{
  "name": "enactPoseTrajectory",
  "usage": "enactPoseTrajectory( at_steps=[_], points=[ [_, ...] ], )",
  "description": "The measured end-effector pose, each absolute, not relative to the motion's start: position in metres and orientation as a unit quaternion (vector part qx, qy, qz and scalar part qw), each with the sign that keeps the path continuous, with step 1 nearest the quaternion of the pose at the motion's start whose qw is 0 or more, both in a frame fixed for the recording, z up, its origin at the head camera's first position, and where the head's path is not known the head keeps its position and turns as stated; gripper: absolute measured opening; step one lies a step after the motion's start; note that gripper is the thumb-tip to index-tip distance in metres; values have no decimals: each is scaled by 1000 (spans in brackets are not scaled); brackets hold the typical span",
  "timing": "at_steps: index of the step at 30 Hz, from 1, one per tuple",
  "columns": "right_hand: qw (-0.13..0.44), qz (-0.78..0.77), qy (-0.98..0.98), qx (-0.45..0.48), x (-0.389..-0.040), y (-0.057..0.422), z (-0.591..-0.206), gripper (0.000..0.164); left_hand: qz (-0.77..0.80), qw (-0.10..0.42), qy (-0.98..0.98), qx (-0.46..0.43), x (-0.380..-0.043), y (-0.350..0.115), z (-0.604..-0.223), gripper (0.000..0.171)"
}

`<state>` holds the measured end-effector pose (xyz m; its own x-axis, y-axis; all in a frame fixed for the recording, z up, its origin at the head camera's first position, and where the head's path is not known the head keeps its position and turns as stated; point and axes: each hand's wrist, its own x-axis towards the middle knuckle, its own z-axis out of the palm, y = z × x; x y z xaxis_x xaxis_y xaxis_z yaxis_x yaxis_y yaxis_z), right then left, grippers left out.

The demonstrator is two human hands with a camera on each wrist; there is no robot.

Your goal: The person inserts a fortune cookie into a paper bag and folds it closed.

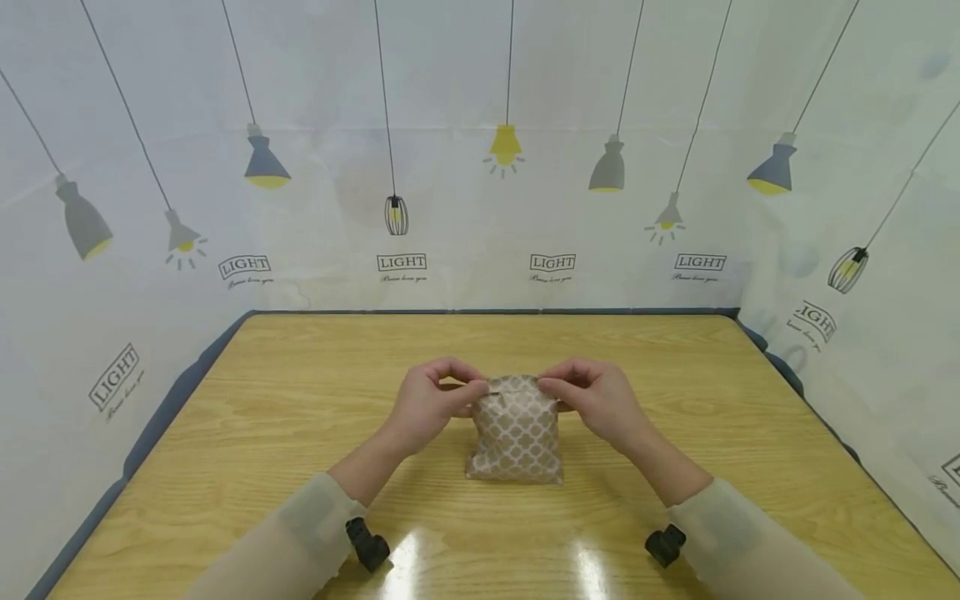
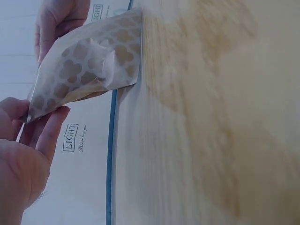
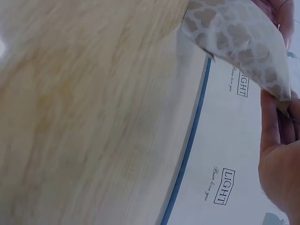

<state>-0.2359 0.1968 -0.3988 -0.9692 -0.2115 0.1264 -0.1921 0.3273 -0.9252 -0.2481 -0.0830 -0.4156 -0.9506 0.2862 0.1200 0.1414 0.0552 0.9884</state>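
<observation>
A small tan pouch [image 1: 517, 437] with a white lattice pattern stands on the wooden table, its lower edge on the tabletop and its upper edge lifted. My left hand [image 1: 435, 404] pinches the pouch's upper left corner between thumb and fingers. At the upper right corner, my right hand [image 1: 600, 400] pinches it the same way. In the left wrist view the pouch [image 2: 93, 61] bulges in the middle and slants up from the table. The right wrist view shows the pouch [image 3: 239, 40] with its corner between the right thumb and fingers. What is inside it is hidden.
The wooden table [image 1: 300, 400] spreads around the pouch on all sides. A white cloth backdrop [image 1: 465, 283] printed with hanging lamps and LIGHT labels stands behind and at both sides. Small black devices are strapped at the left wrist [image 1: 367, 546] and the right wrist [image 1: 665, 546].
</observation>
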Motion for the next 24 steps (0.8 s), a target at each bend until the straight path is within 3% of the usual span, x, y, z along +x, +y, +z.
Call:
enactPoseTrajectory(
  at_steps=[6,12,19,24],
  points=[
    [37,-567,812,-132,-238,203,-401,19,660,47,736,142,-251,-85,-416,16],
    [27,-557,820,-131,-239,201,-400,18,669,86,724,145,-254,-77,-418,29],
    [62,-567,814,-109,-245,187,-400,40,665,69,733,125,-251,-63,-414,16],
    [65,-578,806,-114,-247,177,-402,31,651,54,746,130,-247,-57,-409,18]
  ],
)
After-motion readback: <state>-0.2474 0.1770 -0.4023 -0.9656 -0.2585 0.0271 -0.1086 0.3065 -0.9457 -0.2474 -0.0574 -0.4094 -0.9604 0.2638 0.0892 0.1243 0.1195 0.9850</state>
